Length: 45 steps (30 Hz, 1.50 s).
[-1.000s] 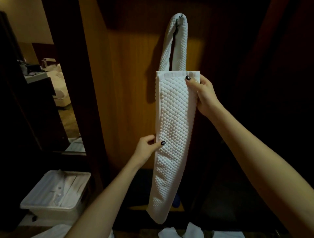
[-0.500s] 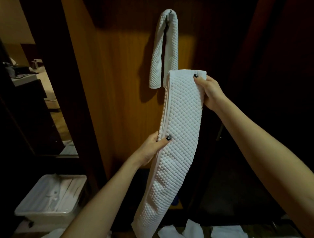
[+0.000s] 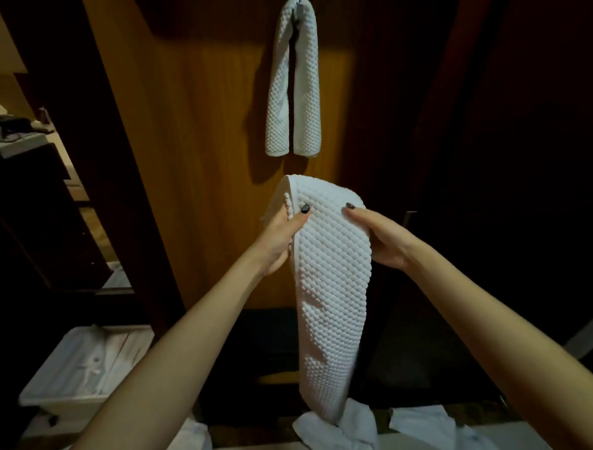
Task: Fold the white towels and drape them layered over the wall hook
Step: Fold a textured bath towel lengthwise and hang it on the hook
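Observation:
A white bobbled towel [image 3: 293, 90] hangs doubled over the wall hook [image 3: 300, 2] at the top of the wooden panel. Below it I hold a second white towel [image 3: 330, 289], folded into a long strip and bent over at its top. My left hand [image 3: 282, 236] grips its left edge near the bend, thumb on the front. My right hand [image 3: 382, 239] grips the right edge at the same height. The strip's lower end hangs down to the floor cloths.
The wooden wall panel [image 3: 208, 144] stands straight ahead, with a dark door at the right. A white lidded bin [image 3: 83, 369] sits at the lower left. More white cloths [image 3: 426, 424] lie on the floor below. A lit room opens at far left.
The strip's top end was folded back and the towel brought lower, away from the hook. My left hand slid up from mid-strip to the bend, and my right hand came down level with it.

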{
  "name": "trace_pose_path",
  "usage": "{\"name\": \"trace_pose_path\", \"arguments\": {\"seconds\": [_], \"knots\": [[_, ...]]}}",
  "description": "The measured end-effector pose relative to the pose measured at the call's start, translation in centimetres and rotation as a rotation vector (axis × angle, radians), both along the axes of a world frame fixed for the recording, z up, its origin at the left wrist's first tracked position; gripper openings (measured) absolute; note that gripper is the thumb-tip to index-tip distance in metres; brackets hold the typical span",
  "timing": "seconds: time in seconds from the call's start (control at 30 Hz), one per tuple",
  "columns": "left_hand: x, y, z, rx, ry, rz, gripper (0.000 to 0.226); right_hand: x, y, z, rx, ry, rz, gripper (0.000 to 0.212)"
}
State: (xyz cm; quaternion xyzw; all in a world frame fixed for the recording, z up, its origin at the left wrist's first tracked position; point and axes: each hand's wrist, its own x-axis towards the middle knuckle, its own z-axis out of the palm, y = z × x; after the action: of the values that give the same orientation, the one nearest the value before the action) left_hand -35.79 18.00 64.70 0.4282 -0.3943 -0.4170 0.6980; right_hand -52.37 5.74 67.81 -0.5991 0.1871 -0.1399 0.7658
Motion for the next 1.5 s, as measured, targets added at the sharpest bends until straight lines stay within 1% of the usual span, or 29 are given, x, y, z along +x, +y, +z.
{"name": "trace_pose_path", "arguments": {"seconds": [0.13,0.2,0.27,0.33,0.37,0.43,0.5,0.53,0.6,0.63,0.67,0.7,0.73,0.8,0.87,0.9,0.97,1.03,1.1,1.17,1.27,1.37,1.4,1.5], "knots": [[-1.0,-0.8,0.7,0.008,-0.151,0.042,0.025,-0.2,-0.4,1.2,-0.203,-0.071,-0.086,0.043],[-1.1,-0.9,0.8,0.007,-0.232,0.071,0.036,-0.2,-0.7,2.0,-0.251,-0.092,-0.156,0.044],[-1.2,-0.7,-0.1,0.027,-0.271,0.119,0.05,0.0,-0.9,2.8,-0.283,-0.117,-0.198,0.042],[-1.6,-0.6,-2.0,0.038,-0.313,0.2,0.056,0.3,-0.9,3.5,-0.301,-0.155,-0.235,0.038],[-2.0,-0.5,-3.2,0.034,-0.322,0.262,0.058,0.5,-0.8,3.9,-0.303,-0.174,-0.254,0.037],[-2.6,-0.1,-5.1,-0.006,-0.307,0.382,0.051,0.8,-0.8,4.4,-0.294,-0.209,-0.286,0.037],[-2.9,0.3,-6.4,-0.002,-0.376,0.441,0.043,0.8,-0.9,4.6,-0.276,-0.23,-0.313,0.036],[-2.9,0.5,-6.8,0.033,-0.43,0.448,0.038,0.8,-0.9,4.6,-0.262,-0.235,-0.32,0.035],[-2.8,0.6,-7.2,0.13,-0.499,0.38,0.033,0.6,-1.0,4.6,-0.228,-0.24,-0.316,0.035],[-2.8,0.6,-7.1,0.188,-0.513,0.328,0.041,0.5,-1.1,4.6,-0.216,-0.237,-0.309,0.035],[-2.8,0.6,-7.0,0.24,-0.51,0.296,0.055,0.4,-1.1,4.6,-0.209,-0.232,-0.3,0.037],[-2.8,0.5,-6.7,0.26,-0.496,0.279,0.063,0.4,-1.2,4.6,-0.204,-0.224,-0.291,0.04],[-2.8,0.5,-6.5,0.243,-0.489,0.277,0.06,0.3,-1.2,4.5,-0.199,-0.217,-0.287,0.042],[-2.6,0.5,-6.2,0.19,-0.511,0.27,0.04,0.4,-1.3,4.3,-0.187,-0.205,-0.289,0.045],[-2.2,0.5,-6.1,0.204,-0.544,0.253,0.038,0.5,-1.2,4.5,-0.182,-0.199,-0.292,0.047],[-2.1,0.7,-6.1,0.202,-0.562,0.275,0.037,0.6,-1.1,4.6,-0.181,-0.198,-0.29,0.048],[-1.9,1.2,-5.9,0.083,-0.58,0.372,0.018,0.6,-1.1,4.8,-0.185,-0.194,-0.285,0.047],[-1.5,1.4,-5.9,0.009,-0.575,0.447,0.025,0.7,-1.1,5.1,-0.202,-0.194,-0.29,0.044],[-1.7,1.8,-5.6,0.031,-0.581,0.373,0.016,0.8,-1.0,5.4,-0.204,-0.209,-0.296,0.041],[-1.8,1.8,-5.8,0.106,-0.593,0.264,0.009,1.0,-0.7,5.6,-0.198,-0.224,-0.298,0.04],[-1.9,1.8,-6.3,0.133,-0.55,0.187,0.01,1.2,-0.6,5.8,-0.208,-0.225,-0.301,0.039],[-1.5,2.2,-6.1,0.142,-0.441,0.142,0.008,1.2,-0.7,6.1,-0.211,-0.222,-0.304,0.037],[-1.4,2.4,-6.1,0.123,-0.407,0.132,0.009,1.1,-0.8,6.2,-0.22,-0.219,-0.302,0.039],[-1.0,2.5,-5.8,0.116,-0.384,0.117,0.009,1.0,-1.1,6.5,-0.243,-0.22,-0.286,0.044]]}}
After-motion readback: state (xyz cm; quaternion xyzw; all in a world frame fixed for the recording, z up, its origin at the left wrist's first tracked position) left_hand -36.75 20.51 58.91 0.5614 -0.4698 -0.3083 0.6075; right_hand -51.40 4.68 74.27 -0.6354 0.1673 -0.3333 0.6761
